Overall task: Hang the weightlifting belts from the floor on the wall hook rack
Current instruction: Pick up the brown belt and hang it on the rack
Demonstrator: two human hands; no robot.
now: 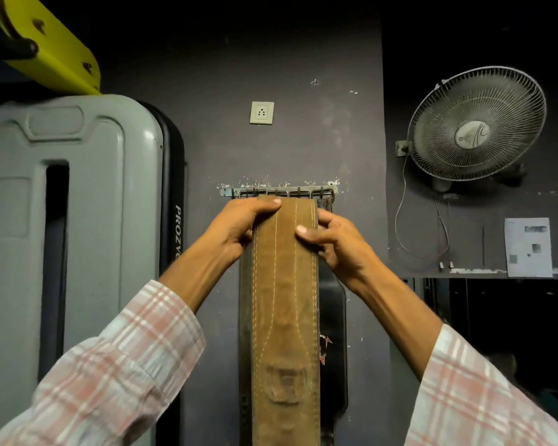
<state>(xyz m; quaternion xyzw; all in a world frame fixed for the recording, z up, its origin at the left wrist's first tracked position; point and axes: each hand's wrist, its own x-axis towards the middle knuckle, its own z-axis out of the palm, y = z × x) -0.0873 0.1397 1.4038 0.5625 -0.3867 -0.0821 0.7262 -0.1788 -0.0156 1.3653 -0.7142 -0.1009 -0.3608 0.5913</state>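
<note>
Against the dark wall, just under the hook rack, left hand and right hand each pinch an edge of the tan belt; thick stitched leather looks stiff and weighty, best gripped near its top end, black belt hanging behind, wall fan to the right

A narrow grey metal wall hook rack is fixed level on the dark purple wall. At its six o'clock hangs a tan stitched leather weightlifting belt; a black belt hangs toward five o'clock, partly hidden behind it.
</note>
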